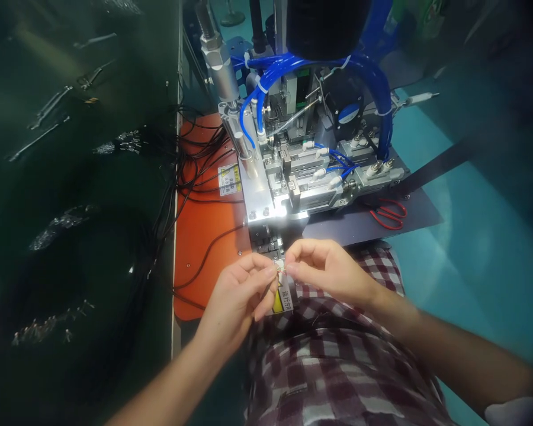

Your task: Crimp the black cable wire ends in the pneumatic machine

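My left hand (244, 287) is closed in a pinch, thumb against fingertips, at the front of the metal machine (257, 183). Facing it from the right, my right hand (324, 266) pinches in the same way, its fingertips almost meeting the left ones. Something thin and pale seems to lie between the two pinches, too small to name. Just beyond my fingertips is the machine's small dark fixture (266, 239). Beneath them a label with a yellow patch (278, 303) and printed characters is partly covered by my left fingers.
Blue air hoses (288, 65) arch over the machine. Red-handled scissors or pliers (388, 214) rest on the dark plate at right. Black cables (195, 154) cross the orange base (204, 236). Several bundles of small metallic parts (48, 325) lie on the dark surface at left.
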`<action>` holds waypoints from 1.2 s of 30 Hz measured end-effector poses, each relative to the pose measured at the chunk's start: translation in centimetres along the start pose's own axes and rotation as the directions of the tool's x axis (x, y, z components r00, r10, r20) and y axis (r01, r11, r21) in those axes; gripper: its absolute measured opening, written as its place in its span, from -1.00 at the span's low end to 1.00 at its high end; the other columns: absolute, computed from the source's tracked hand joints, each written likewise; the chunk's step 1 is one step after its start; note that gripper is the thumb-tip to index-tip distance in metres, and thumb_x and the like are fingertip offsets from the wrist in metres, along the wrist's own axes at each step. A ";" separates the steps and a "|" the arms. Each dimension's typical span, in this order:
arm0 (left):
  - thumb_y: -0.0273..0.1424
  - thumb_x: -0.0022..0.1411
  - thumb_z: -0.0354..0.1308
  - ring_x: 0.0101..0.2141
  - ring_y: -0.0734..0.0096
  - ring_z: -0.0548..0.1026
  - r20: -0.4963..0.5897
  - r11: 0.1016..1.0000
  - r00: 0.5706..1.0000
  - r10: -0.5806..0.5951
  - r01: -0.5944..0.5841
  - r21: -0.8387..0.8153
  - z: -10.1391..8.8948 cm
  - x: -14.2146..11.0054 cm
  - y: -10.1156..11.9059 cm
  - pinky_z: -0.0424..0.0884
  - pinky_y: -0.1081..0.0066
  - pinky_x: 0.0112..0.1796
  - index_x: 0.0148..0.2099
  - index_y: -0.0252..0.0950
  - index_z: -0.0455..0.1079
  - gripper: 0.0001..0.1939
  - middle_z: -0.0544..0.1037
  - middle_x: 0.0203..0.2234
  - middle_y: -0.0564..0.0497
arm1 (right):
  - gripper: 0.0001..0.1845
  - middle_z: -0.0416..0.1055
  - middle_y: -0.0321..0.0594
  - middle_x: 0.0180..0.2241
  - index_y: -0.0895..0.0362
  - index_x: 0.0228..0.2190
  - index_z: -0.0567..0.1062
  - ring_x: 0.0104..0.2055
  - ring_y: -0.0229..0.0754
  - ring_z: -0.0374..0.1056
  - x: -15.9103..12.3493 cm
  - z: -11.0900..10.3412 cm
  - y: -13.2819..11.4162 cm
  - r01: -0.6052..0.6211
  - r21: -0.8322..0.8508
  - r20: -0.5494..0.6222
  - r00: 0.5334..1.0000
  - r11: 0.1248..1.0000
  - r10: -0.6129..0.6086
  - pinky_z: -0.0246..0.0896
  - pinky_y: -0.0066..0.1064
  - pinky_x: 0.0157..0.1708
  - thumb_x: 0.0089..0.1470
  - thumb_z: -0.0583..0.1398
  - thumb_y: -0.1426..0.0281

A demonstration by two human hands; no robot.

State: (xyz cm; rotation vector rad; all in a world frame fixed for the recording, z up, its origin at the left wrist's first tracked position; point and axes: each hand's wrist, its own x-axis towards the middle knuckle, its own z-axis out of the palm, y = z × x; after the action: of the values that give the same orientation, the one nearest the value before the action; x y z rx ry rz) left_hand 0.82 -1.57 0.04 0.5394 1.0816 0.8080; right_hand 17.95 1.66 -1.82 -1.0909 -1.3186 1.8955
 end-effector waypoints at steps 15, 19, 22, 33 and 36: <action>-0.36 0.17 0.20 -0.76 0.79 0.13 -0.032 0.999 0.999 0.015 -0.014 0.047 0.4 0.1 -0.4 0.04 0.62 -0.63 -0.44 -0.36 0.31 -0.78 0.38 -0.67 0.13 | -0.85 0.29 -0.33 -0.56 0.18 -0.48 0.44 -0.55 -0.34 0.14 0.0 -0.3 -0.3 -0.014 -0.089 -0.013 1.000 0.996 0.013 0.04 -0.50 -0.58 0.01 0.24 0.35; -0.35 0.17 0.21 -0.77 0.80 0.13 -0.013 0.998 1.000 0.004 -0.003 0.064 0.1 0.2 -0.5 0.04 0.62 -0.63 -0.43 -0.36 0.33 -0.79 0.38 -0.67 0.13 | -0.86 0.30 -0.35 -0.59 0.18 -0.49 0.44 -0.59 -0.36 0.12 0.3 -0.5 -0.1 -0.058 -0.011 0.051 0.997 0.998 0.058 0.01 -0.51 -0.61 -0.01 0.24 0.35; -0.37 0.16 0.21 -0.77 0.80 0.13 0.013 0.998 1.000 -0.011 0.010 0.060 -0.1 0.1 -0.4 0.02 0.62 -0.64 -0.41 -0.36 0.34 -0.81 0.41 -0.65 0.12 | -0.86 0.27 -0.39 -0.62 0.18 -0.50 0.46 -0.64 -0.41 0.03 0.6 -0.9 0.4 -0.148 0.135 0.158 0.979 0.980 0.126 -0.11 -0.53 -0.65 -0.03 0.23 0.35; -0.39 0.13 0.23 -0.79 0.78 0.15 0.048 0.996 0.997 -0.069 0.066 0.058 -0.3 0.1 -0.4 -0.05 0.63 -0.69 -0.45 -0.37 0.31 -0.80 0.43 -0.64 0.09 | -0.85 0.36 -0.36 -0.60 0.25 -0.49 0.49 -0.66 -0.47 0.01 1.2 -1.8 -0.2 -0.232 0.153 0.298 0.938 0.961 0.178 -0.20 -0.54 -0.66 -0.02 0.26 0.39; -0.38 0.11 0.25 -0.79 0.79 0.14 0.053 0.997 0.997 -0.063 0.061 0.038 -0.4 0.1 -0.4 -0.05 0.63 -0.69 -0.45 -0.37 0.32 -0.79 0.44 -0.63 0.08 | -0.83 0.35 -0.38 -0.58 0.25 -0.48 0.47 -0.68 -0.51 -0.01 1.1 -2.0 0.1 -0.298 0.237 0.389 0.901 0.925 0.191 -0.21 -0.56 -0.68 0.02 0.26 0.38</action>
State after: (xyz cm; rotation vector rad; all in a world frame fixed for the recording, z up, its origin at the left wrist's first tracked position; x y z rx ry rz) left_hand 0.59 -1.68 -0.46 0.5522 1.0600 0.7168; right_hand 19.13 3.43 -2.61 -0.8132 -1.0665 2.4835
